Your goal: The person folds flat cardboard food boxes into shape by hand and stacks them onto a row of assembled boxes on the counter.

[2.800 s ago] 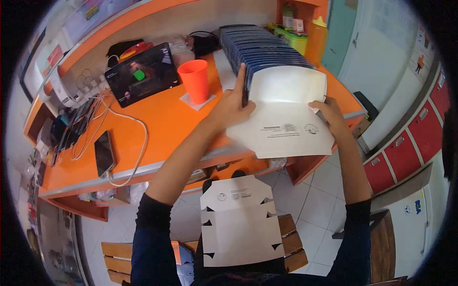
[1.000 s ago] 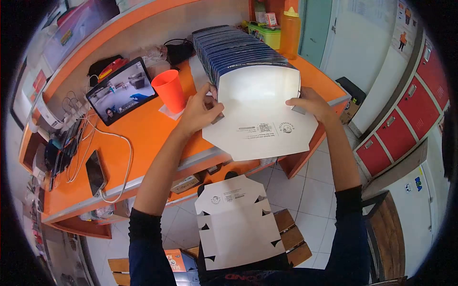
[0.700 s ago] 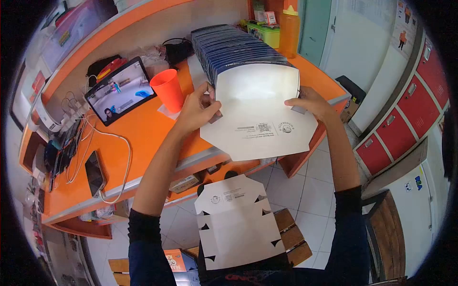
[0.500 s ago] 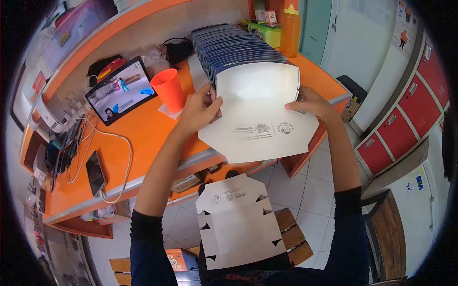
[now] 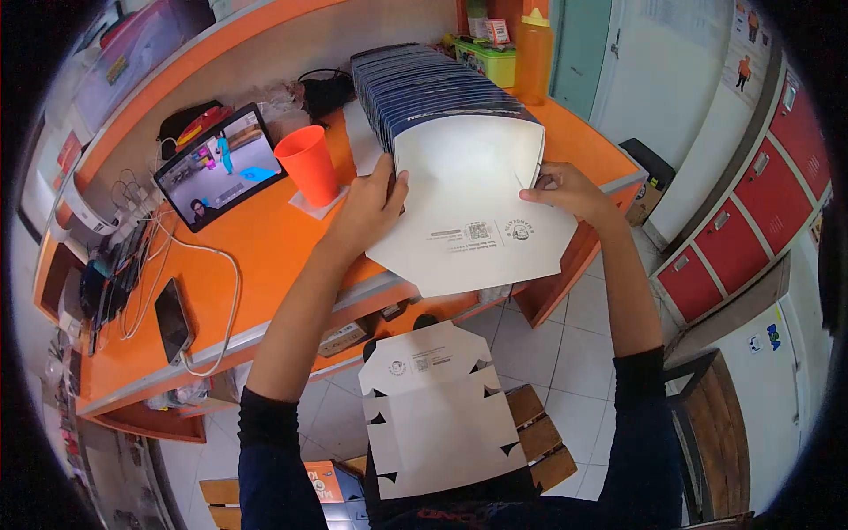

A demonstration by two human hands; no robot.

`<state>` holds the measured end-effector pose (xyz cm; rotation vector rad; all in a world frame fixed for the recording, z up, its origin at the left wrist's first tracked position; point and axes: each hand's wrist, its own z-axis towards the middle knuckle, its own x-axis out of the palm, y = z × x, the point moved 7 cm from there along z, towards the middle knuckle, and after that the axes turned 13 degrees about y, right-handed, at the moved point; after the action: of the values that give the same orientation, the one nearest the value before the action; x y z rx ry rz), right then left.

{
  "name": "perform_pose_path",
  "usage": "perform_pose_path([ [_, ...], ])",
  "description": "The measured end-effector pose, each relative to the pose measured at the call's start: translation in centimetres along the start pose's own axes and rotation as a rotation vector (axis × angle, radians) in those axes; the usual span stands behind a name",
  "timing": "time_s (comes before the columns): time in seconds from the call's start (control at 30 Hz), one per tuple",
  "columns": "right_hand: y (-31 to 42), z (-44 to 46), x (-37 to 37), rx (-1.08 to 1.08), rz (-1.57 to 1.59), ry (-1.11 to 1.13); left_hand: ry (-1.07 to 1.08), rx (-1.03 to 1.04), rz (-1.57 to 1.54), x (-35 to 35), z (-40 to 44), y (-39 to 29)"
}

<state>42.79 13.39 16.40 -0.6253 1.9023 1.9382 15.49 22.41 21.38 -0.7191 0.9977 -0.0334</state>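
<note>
A white printed carton (image 5: 468, 199) lies at the near end of a long row of dark blue folded cartons (image 5: 433, 88), its back part curved up against them and its printed flap toward me. My left hand (image 5: 369, 208) grips its left side, fingers bent and thumb on top. At the right side my right hand (image 5: 565, 190) pinches the carton's edge between thumb and fingers. Another flat white carton (image 5: 442, 420) with notched sides rests on my lap.
On the orange table (image 5: 291, 256) are a red-orange cup (image 5: 307, 163), a tablet (image 5: 221, 168), a phone (image 5: 174, 320) with a white cable, and a yellow-capped bottle (image 5: 533, 62). Red lockers (image 5: 733, 238) stand at the right; a wooden chair (image 5: 715, 424) is below them.
The carton's right side has come slightly inward with my right hand. My left fingers have shifted along the left edge. The picture on the tablet has changed.
</note>
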Motion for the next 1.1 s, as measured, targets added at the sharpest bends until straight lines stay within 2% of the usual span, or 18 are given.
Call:
perform_pose_path([
  [0.13,0.5,-0.1,-0.2,-0.019,-0.073,-0.074,0.089,-0.035,0.125,0.1,0.3,1.1],
  [0.23,-0.3,0.7,-1.2,-0.141,-0.087,-0.202,0.084,-0.021,0.029,0.0,0.3,1.9],
  [0.47,-2.0,1.7,-2.8,-0.172,-0.086,-0.228,0.106,-0.069,0.019,0.2,0.7,3.0],
  [0.53,-1.4,1.2,-2.8,-0.095,-0.138,-0.233,0.106,-0.062,0.024,0.3,0.7,2.8],
  [0.63,-0.4,0.9,-2.6,-0.196,-0.378,-0.25,0.116,-0.094,0.041,0.2,0.6,2.5],
  [0.73,-0.5,1.1,-2.8,-0.1,-0.396,-0.176,0.11,-0.083,0.052,0.2,0.8,2.4],
  [0.83,-0.2,0.8,-2.7,-0.179,-0.478,-0.313,0.157,-0.13,0.022,0.1,1.1,2.9],
  [0.93,0.1,0.7,-2.5,-0.153,-0.444,-0.277,0.111,-0.113,-0.025,-0.1,1.0,2.9],
  [1.03,0.8,1.0,-2.2,-0.212,-0.527,-0.274,0.091,-0.199,-0.105,-0.3,0.8,2.9],
  [1.1,3.5,-0.5,-2.3,-0.359,-0.402,-0.407,-0.151,-0.032,-0.032,-1.9,1.0,1.7],
])
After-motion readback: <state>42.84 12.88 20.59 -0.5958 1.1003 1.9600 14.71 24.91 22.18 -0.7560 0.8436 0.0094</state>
